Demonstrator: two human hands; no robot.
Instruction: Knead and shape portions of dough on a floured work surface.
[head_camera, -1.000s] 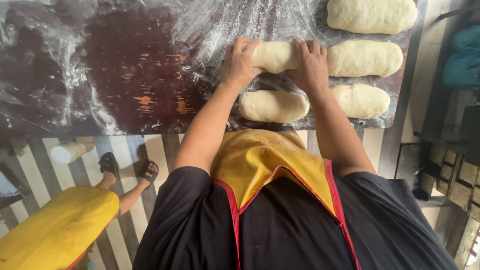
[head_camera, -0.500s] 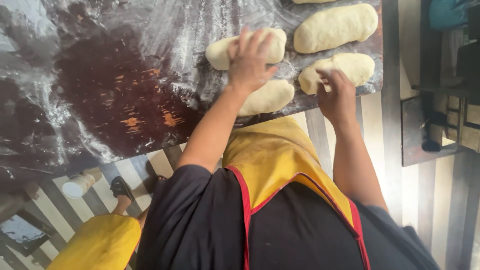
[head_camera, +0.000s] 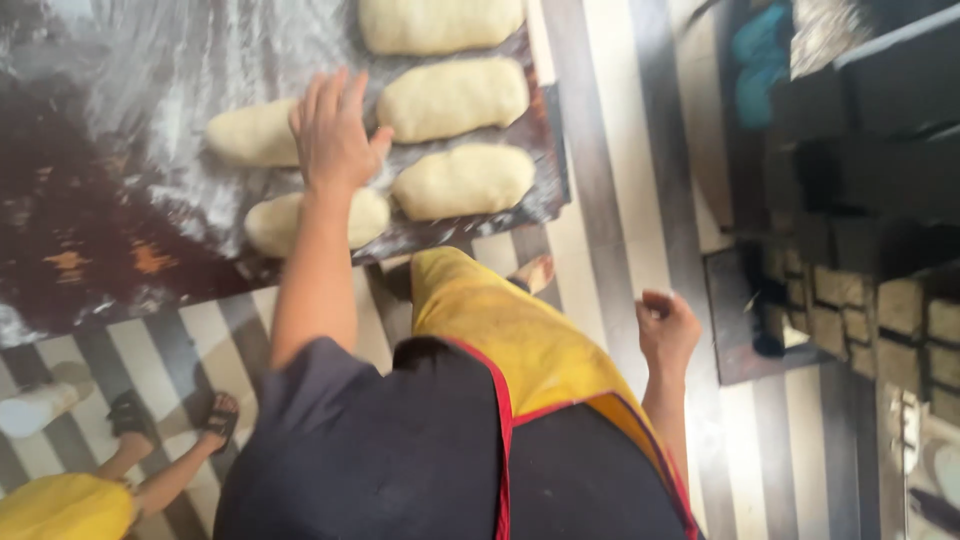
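Observation:
My left hand (head_camera: 335, 135) lies flat, fingers spread, on an oblong dough loaf (head_camera: 250, 135) on the floured dark wooden table (head_camera: 90, 230). Another loaf (head_camera: 270, 222) sits just below my forearm. To the right lie more shaped loaves, one near the table's edge (head_camera: 462, 180), one above it (head_camera: 452, 97) and one at the top (head_camera: 440, 22). My right hand (head_camera: 668, 330) hangs off the table beside my yellow apron (head_camera: 520, 340), fingers loosely curled, holding nothing.
The floor is striped grey and white (head_camera: 600, 250). Another person in a yellow apron stands at the lower left, with sandalled feet (head_camera: 170, 420). Dark shelving with trays (head_camera: 880, 300) stands at the right. A white cylinder (head_camera: 35, 408) lies on the floor at left.
My right hand has left the dough and dropped to my side, off the table. My left hand stays on a loaf. The view has swung to the right, toward the shelving.

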